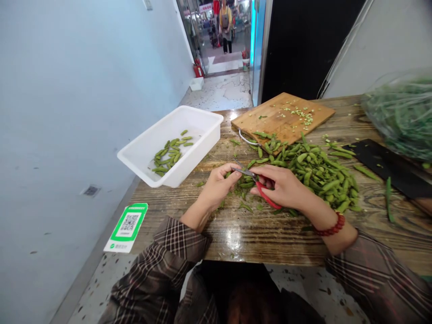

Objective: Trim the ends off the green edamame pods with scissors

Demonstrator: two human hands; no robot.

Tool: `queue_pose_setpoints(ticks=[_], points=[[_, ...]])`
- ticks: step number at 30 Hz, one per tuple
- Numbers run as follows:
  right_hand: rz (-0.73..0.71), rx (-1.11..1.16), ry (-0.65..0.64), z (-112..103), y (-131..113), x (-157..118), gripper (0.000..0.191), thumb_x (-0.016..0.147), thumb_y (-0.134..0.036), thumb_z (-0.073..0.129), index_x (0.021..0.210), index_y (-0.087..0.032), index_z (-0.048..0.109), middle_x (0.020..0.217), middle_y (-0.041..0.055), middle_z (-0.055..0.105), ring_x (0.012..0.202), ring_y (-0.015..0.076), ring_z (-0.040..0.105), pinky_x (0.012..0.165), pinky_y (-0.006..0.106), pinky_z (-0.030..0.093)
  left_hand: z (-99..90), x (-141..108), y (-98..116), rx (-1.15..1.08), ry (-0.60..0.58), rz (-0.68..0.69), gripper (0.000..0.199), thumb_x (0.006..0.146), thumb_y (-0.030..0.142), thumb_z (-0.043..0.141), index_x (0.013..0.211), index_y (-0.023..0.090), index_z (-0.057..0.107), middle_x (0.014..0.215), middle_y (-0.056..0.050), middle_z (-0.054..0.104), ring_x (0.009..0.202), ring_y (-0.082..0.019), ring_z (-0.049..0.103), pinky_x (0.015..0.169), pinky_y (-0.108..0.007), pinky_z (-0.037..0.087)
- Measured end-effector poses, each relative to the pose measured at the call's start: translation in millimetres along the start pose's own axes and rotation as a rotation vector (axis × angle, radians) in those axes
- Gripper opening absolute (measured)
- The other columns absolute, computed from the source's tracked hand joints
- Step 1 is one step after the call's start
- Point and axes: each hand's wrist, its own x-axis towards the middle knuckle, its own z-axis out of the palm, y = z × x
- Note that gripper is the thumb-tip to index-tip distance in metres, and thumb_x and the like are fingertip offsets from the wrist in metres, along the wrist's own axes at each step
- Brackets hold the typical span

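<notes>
1. Fingers of my right hand (281,183) curled closed round red-handled scissors (267,196); blades parted, aimed left, probably so they meet whatever my other fingertips offer.
2. Left hand (218,185): thumb and fingertips drawn close together at the blades. Can't tell if a pod is between them; too small.
3. Loose green pods and trimmings on the counter (232,231) right under both hands, likely so bits drop there.
4. Pod pile (326,177) just beyond and beside my right hand; presumably kept within easy reach.
5. White tub (202,155) ahead of my left hand, some pods (168,156) inside; its walls would keep those apart from the pile.
6. Cutting board (268,120) behind the pile, chopped bits on top, pods against its near edge.
7. Farther right: dark-bladed knife (378,164) lying flat, bagged greens (401,119) behind it.
</notes>
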Motion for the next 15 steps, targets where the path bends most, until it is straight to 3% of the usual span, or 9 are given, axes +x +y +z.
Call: queue_pose_setpoints(ticks=[5,15], points=[[-0.007,0.008,0.017,0.3,-0.4,-0.5,0.036,0.082,-0.038,0.066,0.111,-0.018,0.063,0.082,0.0040,0.062,0.063,0.0129,0.052,0.061,0.026,0.045,-0.2,0.1,0.9,0.075,0.004,0.080,0.027,0.068,0.036,0.077,0.080,0.015,0.065,0.071,0.002,0.055,0.056,-0.006,0.041,0.053,-0.021,0.031],[0.005,-0.025,-0.020,-2.3,4.1,-3.5,0.034,0.083,-0.036,0.065,0.110,-0.015,0.068,0.075,0.0036,0.063,0.060,0.0128,0.051,0.059,0.025,0.042,-3.2,2.1,1.0,0.136,0.028,0.128,0.023,0.070,0.033,0.076,0.071,0.014,0.063,0.068,0.001,0.055,0.062,-0.008,0.045,0.061,-0.022,0.036]])
